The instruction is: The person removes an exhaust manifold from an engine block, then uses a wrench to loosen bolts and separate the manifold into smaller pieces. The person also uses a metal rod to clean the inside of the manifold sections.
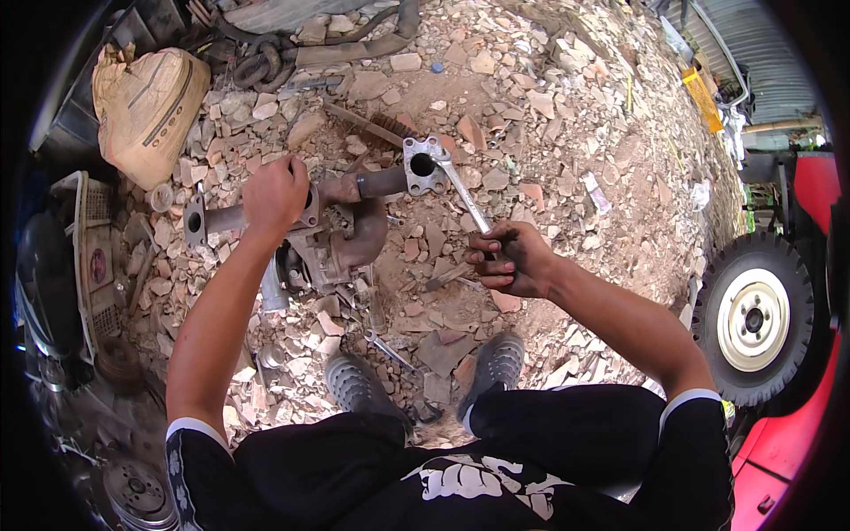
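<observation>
Black cloth shirt with white print (482, 487) below; ahead, over pale broken rubble (611, 274), a rusty brown branched metal manifold (365, 234). Left hand (277, 195) closes around its pipe; right hand (515, 259) clamps its fingers on a slim silver wrench (466, 196) at the grey end flange (415, 184). Manifold looks heavy, rigid, best gripped by pipes.

Rubble (575, 159) covers the ground (456, 91), with a tan sack (150, 115) and pale plastic crate (99, 237) at left, a dark hose (359, 50) at top, and a black-tyred wheel (753, 320) beside red bodywork (784, 451) at right.
</observation>
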